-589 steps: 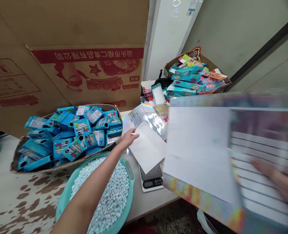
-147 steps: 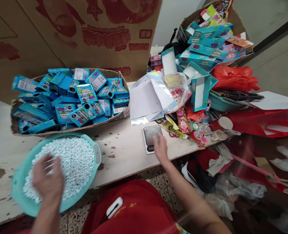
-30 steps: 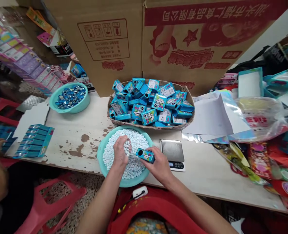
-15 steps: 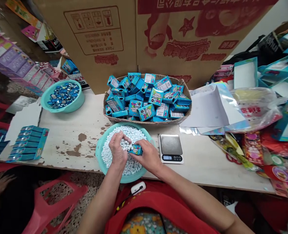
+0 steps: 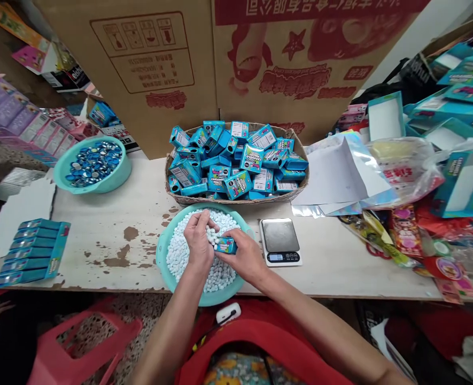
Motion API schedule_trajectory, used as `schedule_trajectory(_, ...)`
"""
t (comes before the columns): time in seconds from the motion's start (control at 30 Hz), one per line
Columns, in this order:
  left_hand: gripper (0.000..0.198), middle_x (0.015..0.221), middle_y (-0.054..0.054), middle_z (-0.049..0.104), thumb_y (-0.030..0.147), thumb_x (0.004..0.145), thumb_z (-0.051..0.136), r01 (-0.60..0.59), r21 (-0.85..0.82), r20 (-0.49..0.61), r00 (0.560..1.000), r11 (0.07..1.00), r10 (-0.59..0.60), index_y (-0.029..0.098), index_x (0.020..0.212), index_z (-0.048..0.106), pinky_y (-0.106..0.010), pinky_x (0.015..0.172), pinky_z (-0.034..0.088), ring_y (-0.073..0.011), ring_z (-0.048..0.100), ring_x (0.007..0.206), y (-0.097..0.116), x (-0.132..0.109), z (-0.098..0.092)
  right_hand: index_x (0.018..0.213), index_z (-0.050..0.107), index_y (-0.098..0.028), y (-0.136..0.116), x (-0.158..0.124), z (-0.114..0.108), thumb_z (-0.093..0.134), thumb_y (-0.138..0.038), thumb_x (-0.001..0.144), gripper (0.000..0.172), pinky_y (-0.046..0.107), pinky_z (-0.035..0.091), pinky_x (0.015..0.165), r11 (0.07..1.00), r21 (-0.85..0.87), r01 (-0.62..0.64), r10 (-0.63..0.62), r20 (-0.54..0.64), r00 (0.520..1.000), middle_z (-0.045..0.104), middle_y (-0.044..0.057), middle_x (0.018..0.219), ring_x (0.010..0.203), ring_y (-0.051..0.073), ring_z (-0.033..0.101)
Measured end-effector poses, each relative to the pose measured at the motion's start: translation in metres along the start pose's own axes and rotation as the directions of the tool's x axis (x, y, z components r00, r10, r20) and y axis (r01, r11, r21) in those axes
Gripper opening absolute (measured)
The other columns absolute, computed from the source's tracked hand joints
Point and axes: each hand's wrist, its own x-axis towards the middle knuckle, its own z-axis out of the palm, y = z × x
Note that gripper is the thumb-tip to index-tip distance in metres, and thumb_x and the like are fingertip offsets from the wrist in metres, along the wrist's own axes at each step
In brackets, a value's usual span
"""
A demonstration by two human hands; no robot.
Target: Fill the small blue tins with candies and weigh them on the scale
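My right hand [image 5: 246, 256] grips a small blue candy box [image 5: 225, 245], lying on its side with its end toward my other hand. Curled beside that end, my left hand [image 5: 199, 239] holds several small white candies [image 5: 212, 235] between its fingers and palm. Both hands are over a turquoise bowl [image 5: 162, 256] full of the same white pellet candies. Whether any candies are inside the box cannot be seen.
Behind the bowl stands a cut-down carton [image 5: 236, 202] heaped with blue boxes. A digital scale [image 5: 280, 240] sits to the right. At left are a bowl of blue metallic pieces [image 5: 118, 184] and a row of blue packs [image 5: 36, 251]. Packaging [image 5: 408, 230] crowds the right side.
My view has shifted slightly. My left fingers have opened a little at the box end, showing more white candies; my right hand still holds the box.
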Motion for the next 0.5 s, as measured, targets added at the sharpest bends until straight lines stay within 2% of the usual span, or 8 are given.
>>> schedule_trajectory(0.13,0.023,0.054,0.005,0.047,0.035,0.077,0.063,-0.031,0.005,0.008,0.999,1.0,0.031,0.016,0.069,0.051,-0.023,0.054,0.042,-0.0092,0.049,0.048,0.001,0.002,0.001,0.095,0.06,-0.02,-0.002,0.004,0.0,0.078,-0.023,0.068,0.033,0.033,0.046,0.077,1.0,0.016,-0.016,0.017,-0.018,1.0,0.064,0.004,0.093,0.091,0.024,0.06)
schedule_trajectory(0.3,0.021,0.056,0.004,0.049,0.033,0.078,0.063,-0.054,0.001,-0.014,0.998,0.999,0.054,0.016,0.073,0.052,-0.023,0.056,0.042,-0.0092,0.05,0.051,0.004,0.003,0.002,0.095,0.06,-0.02,-0.003,0.01,-0.004,0.079,-0.021,0.067,0.034,0.033,0.046,0.077,0.999,0.043,0.021,-0.02,-0.023,1.0,0.064,0.004,0.092,0.09,0.023,0.06)
schedule_trajectory(0.5,0.021,0.056,0.004,0.05,0.035,0.08,0.061,-0.052,0.008,0.016,0.999,0.999,0.052,0.016,0.074,0.052,-0.023,0.056,0.042,-0.0097,0.05,0.051,0.004,0.001,0.006,0.095,0.061,-0.022,0.001,0.011,-0.005,0.078,-0.021,0.068,0.032,0.034,0.047,0.077,0.994,0.103,0.03,-0.029,-0.012,1.0,0.064,0.003,0.092,0.09,0.023,0.06)
